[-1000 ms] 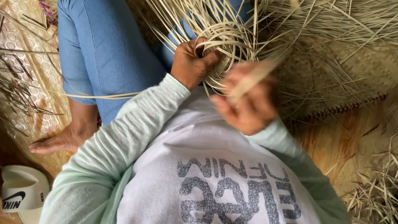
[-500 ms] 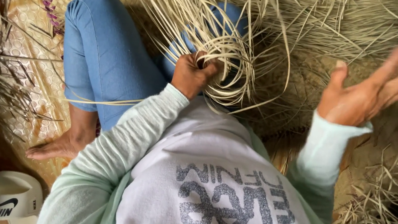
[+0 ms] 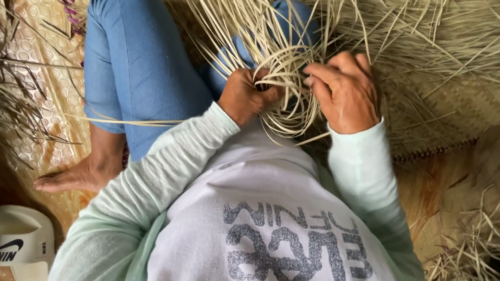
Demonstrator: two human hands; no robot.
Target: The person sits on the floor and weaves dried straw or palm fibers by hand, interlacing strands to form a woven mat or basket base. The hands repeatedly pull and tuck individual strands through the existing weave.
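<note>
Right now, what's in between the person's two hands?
In the head view, a looped bundle of pale straw strands sits between the left hand and the right hand. Both hands grip it, with no bare gap.

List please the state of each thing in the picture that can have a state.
Left hand: closed on the woven straw piece.
Right hand: fingers bent, pressing the same piece.
Woven straw piece: half made, loose strips sticking out.
Woven mat: lying flat, partly covered by strips.
White sandal: off the foot, on the floor.
Bare foot: resting on the mat.
</note>
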